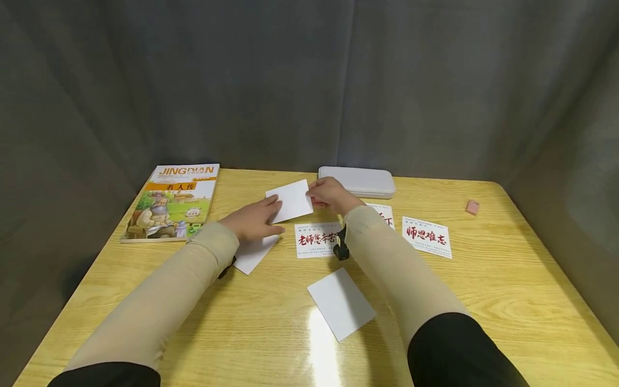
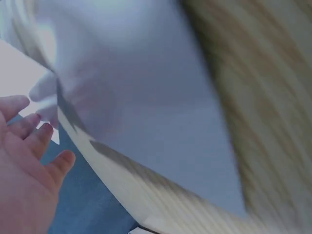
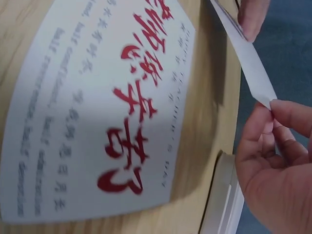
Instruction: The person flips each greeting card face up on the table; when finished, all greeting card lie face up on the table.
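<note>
A blank white card [image 1: 291, 200] is raised and tilted over the far middle of the table. My right hand [image 1: 333, 194] pinches its right corner between thumb and fingers, plain to see in the right wrist view. At the card's left edge is my left hand [image 1: 254, 219], its fingers spread and fairly straight, fingertips right at the card. Below the left hand lies another white card [image 1: 251, 255], partly covered by it. A card with red Chinese writing [image 1: 314, 240] lies face up beneath the raised one; the right wrist partly covers it in the head view.
At the back stands a white case [image 1: 362, 181]. Two more red-lettered cards, one partly hidden [image 1: 387, 214] and one at right [image 1: 426, 237], lie near a pink eraser [image 1: 472, 207]. A blank card [image 1: 341, 303] lies in front, a book [image 1: 171, 201] at left.
</note>
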A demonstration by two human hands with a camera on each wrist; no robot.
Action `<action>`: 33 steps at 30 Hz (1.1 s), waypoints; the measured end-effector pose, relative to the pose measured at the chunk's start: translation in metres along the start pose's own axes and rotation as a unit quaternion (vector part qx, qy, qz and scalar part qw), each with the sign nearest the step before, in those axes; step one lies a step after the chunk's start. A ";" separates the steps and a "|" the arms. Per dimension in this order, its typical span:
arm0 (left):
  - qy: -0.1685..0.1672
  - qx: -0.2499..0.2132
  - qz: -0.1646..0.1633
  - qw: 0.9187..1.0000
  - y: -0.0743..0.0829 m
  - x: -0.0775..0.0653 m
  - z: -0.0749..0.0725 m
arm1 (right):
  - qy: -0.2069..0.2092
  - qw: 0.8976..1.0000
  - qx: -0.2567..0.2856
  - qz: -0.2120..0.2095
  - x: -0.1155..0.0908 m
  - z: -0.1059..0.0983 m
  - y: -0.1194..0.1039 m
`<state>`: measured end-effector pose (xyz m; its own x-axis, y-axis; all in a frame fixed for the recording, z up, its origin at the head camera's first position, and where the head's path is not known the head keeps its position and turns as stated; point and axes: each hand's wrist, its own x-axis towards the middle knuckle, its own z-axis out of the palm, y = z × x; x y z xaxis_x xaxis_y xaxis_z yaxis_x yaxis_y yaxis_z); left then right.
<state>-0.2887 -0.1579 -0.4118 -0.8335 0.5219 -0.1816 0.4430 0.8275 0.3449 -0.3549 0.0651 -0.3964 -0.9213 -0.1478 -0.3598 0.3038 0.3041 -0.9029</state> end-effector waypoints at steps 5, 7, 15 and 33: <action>0.077 -0.098 -0.038 0.991 -0.002 0.005 -0.004 | -0.010 0.999 0.031 -0.012 -0.009 -0.007 -0.005; 0.098 -0.155 -0.065 0.981 -0.001 0.006 -0.006 | -0.012 0.999 0.046 -0.020 -0.011 -0.009 -0.005; 0.114 -0.408 -0.158 0.892 0.007 0.008 -0.016 | -0.032 0.996 0.073 -0.043 -0.011 -0.012 -0.006; 0.195 -0.555 -0.187 0.787 0.017 0.012 -0.021 | -0.035 0.996 -0.013 -0.086 -0.022 -0.022 -0.004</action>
<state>-0.2978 -0.1424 -0.3884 -0.9708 0.0035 -0.2400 -0.2383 0.1040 0.9656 -0.3410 0.0882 -0.3791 -0.9400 -0.2642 -0.2158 0.1351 0.2925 -0.9467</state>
